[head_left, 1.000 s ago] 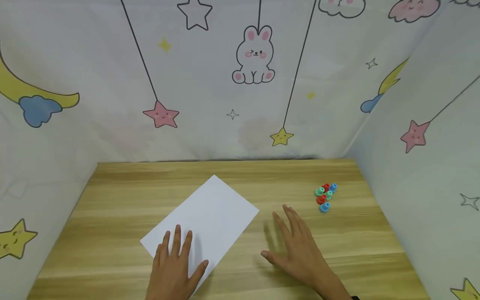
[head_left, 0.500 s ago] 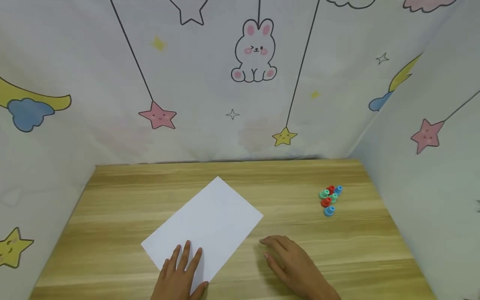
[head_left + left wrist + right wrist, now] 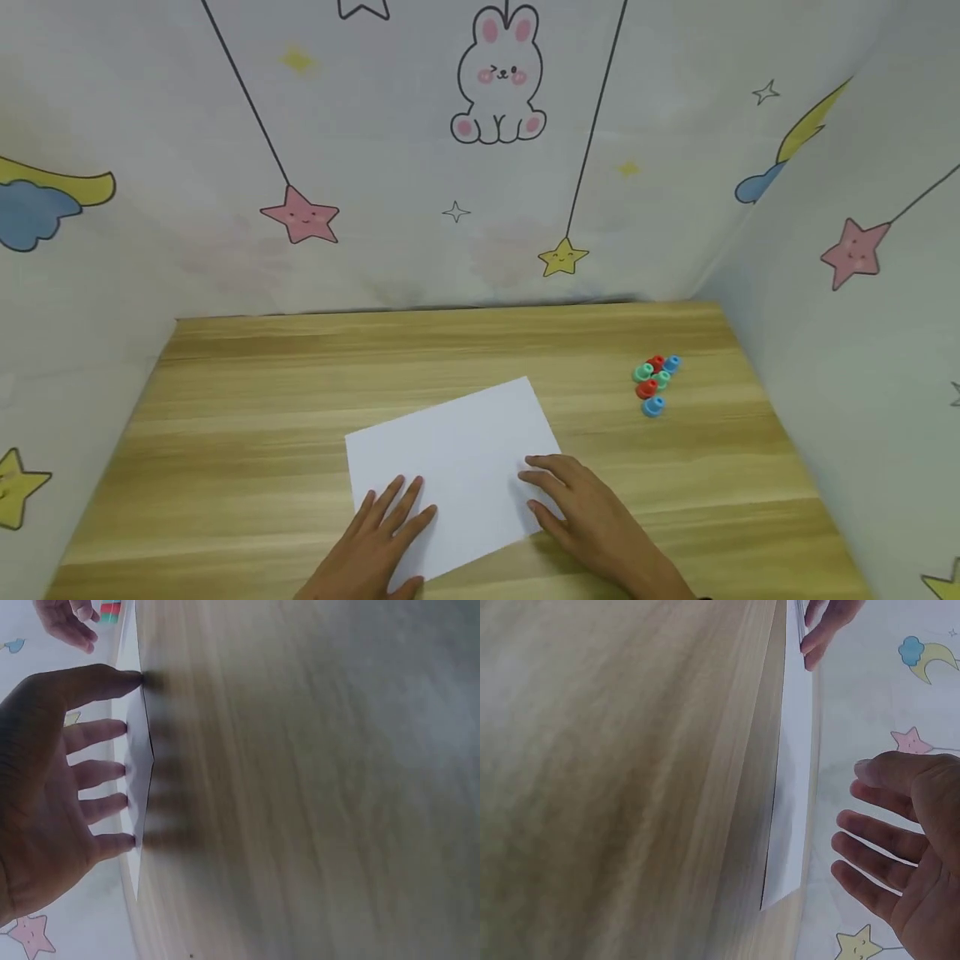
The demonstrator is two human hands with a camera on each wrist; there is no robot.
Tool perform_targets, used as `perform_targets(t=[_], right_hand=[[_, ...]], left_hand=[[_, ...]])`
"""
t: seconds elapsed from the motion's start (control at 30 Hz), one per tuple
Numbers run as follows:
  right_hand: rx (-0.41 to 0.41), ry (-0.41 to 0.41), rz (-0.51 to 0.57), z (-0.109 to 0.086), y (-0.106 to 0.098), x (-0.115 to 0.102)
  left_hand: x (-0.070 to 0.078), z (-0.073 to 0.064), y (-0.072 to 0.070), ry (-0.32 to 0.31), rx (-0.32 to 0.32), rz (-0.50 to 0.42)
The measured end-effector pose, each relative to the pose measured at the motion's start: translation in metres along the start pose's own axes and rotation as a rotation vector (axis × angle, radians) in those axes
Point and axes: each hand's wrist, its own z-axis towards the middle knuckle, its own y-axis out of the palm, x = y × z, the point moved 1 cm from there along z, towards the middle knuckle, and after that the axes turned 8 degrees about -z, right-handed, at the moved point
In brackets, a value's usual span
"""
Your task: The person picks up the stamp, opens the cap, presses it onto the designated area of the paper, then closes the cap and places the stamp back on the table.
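Observation:
A white sheet of paper (image 3: 465,442) lies slightly turned on the wooden table. My left hand (image 3: 378,537) rests on its lower left part with the fingers spread. In the left wrist view, that hand's fingertips (image 3: 124,769) touch the paper (image 3: 136,817). Over the sheet's right edge is my right hand (image 3: 596,521), fingers relaxed and slightly bent. From the right wrist view, the right hand (image 3: 911,859) appears raised above the paper (image 3: 791,772), with nothing held.
Several small stepped plastic pieces in blue (image 3: 654,407), red (image 3: 647,389) and green (image 3: 642,372) stand in a cluster at the table's right. A white cloth (image 3: 405,150) with cartoon drawings hangs behind the table's far edge and along both sides.
The paper has turned clockwise and shifted right under my left hand, which moved right with it. My right hand's fingers have bent more, and it now hovers over the paper's right edge.

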Motion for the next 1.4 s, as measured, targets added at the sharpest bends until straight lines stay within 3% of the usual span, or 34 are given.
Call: perform_targets(t=[0.13,0.23,0.4,0.67,0.77,0.97,1.1,1.23,1.4], right_hand=[[-0.055,0.054,-0.013,-0.008,0.003,0.004],[-0.13,0.096,-0.012,-0.014,0.006,0.006],[-0.2,0.141,-0.008,-0.019,0.008,0.012],[-0.25,0.169,-0.005,-0.009,0.003,0.02],[-0.199,0.287,0.003,-0.006,-0.004,0.037],[0.057,0.682,-0.054,-0.016,-0.024,0.092],[0.094,0.863,-0.111,-0.016,-0.031,0.12],[0.041,0.947,-0.123,-0.014,-0.032,0.132],[0.015,0.966,-0.116,-0.014,-0.029,0.135]], left_hand=[[-0.002,0.004,0.011,0.148,0.055,0.066],[-0.004,0.005,0.019,0.216,0.106,0.084],[-0.004,0.01,0.024,0.219,0.106,0.052],[-0.005,0.008,0.02,0.201,0.115,0.031],[-0.004,0.01,0.021,0.214,0.126,0.03],[-0.001,0.016,0.016,0.229,0.157,0.02],[-0.001,0.018,0.008,0.21,0.194,-0.033],[0.0,0.018,0.003,0.201,0.228,-0.082],[0.0,0.016,0.003,0.192,0.26,-0.107]])
